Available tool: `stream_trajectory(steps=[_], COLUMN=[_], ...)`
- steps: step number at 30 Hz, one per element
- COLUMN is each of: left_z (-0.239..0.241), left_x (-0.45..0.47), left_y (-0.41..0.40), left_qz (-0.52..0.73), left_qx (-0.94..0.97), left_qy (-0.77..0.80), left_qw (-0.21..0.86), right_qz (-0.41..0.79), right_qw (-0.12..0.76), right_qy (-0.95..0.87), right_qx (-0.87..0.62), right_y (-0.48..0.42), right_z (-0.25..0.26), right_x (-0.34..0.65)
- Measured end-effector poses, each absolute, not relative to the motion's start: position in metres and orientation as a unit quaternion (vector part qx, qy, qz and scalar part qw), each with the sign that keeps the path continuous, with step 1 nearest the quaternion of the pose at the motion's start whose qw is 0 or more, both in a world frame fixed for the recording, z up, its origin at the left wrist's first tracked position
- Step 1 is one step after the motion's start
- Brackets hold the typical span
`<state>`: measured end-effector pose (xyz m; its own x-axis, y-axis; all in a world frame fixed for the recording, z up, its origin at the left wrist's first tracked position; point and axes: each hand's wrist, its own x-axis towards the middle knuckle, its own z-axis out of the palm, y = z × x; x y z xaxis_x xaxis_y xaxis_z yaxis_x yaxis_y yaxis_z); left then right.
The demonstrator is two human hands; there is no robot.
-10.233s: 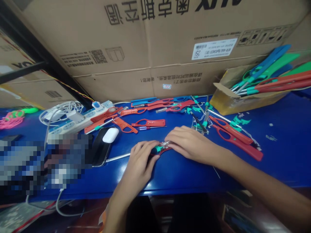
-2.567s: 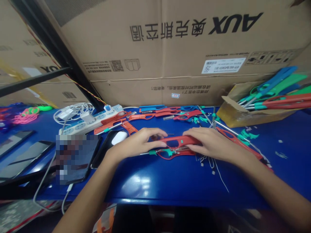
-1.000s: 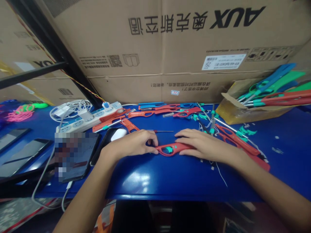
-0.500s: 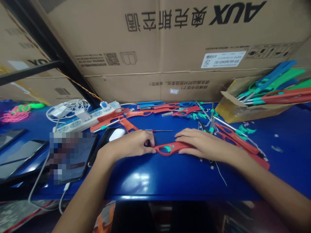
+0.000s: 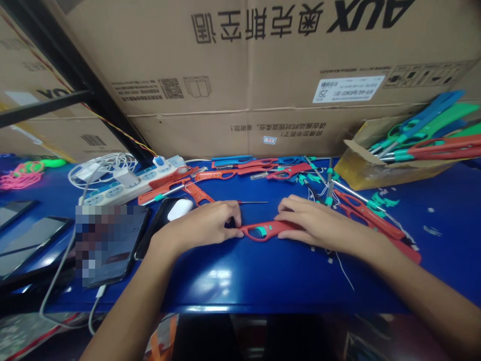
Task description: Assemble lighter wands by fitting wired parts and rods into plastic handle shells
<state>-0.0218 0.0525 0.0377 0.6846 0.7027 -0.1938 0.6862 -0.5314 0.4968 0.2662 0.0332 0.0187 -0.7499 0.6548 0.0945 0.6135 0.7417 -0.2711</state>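
Observation:
A red long-reach lighter [image 5: 272, 228] with a green trigger in its loop lies sideways just over the blue tabletop. My left hand [image 5: 212, 223] pinches its left end between thumb and fingers. Around its right end is my right hand [image 5: 315, 220], which covers that part of the body. Behind the lighter a thin screwdriver [image 5: 253, 202] lies flat, its handle partly hidden by my left hand. To the right of my right hand lie opened red lighter shells [image 5: 370, 213] and green triggers [image 5: 381, 200] among wires and metal tubes.
More red and blue lighter parts [image 5: 236, 170] line the back, by a large cardboard box [image 5: 248, 110]. At the right stands an open carton [image 5: 361, 168] of lighters. A power strip [image 5: 139, 183], a tablet [image 5: 116, 250], a white earbud case [image 5: 180, 209] and phones are on the left.
My right hand has shifted very slightly to the right along the lighter. My left hand keeps its pinch, and the view has moved a little.

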Motion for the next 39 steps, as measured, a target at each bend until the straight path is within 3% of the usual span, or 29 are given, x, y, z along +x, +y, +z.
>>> stream_trajectory(steps=[7, 15, 22, 31, 39], left_z=[0.035, 0.036, 0.029, 0.028, 0.023], left_x=[-0.018, 0.003, 0.002, 0.010, -0.014], left_y=[0.053, 0.041, 0.052, 0.056, 0.073], left_qz=[0.019, -0.017, 0.040, 0.145, 0.200], left_qx=[0.890, 0.922, 0.929, 0.926, 0.913], left_qy=[0.385, 0.385, 0.368, 0.338, 0.346], left_qw=[0.243, 0.048, 0.019, -0.090, -0.077], right_qz=[0.108, -0.016, -0.121, -0.090, -0.081], right_qw=[0.069, 0.066, 0.020, -0.039, -0.022], right_qy=[-0.919, -0.906, -0.890, -0.848, -0.831], right_qx=[-0.373, -0.418, -0.438, -0.521, -0.550], right_y=[0.032, 0.038, 0.037, 0.040, 0.048], right_z=[0.016, 0.009, 0.004, 0.013, 0.012], right_x=[0.264, 0.254, 0.243, 0.229, 0.242])
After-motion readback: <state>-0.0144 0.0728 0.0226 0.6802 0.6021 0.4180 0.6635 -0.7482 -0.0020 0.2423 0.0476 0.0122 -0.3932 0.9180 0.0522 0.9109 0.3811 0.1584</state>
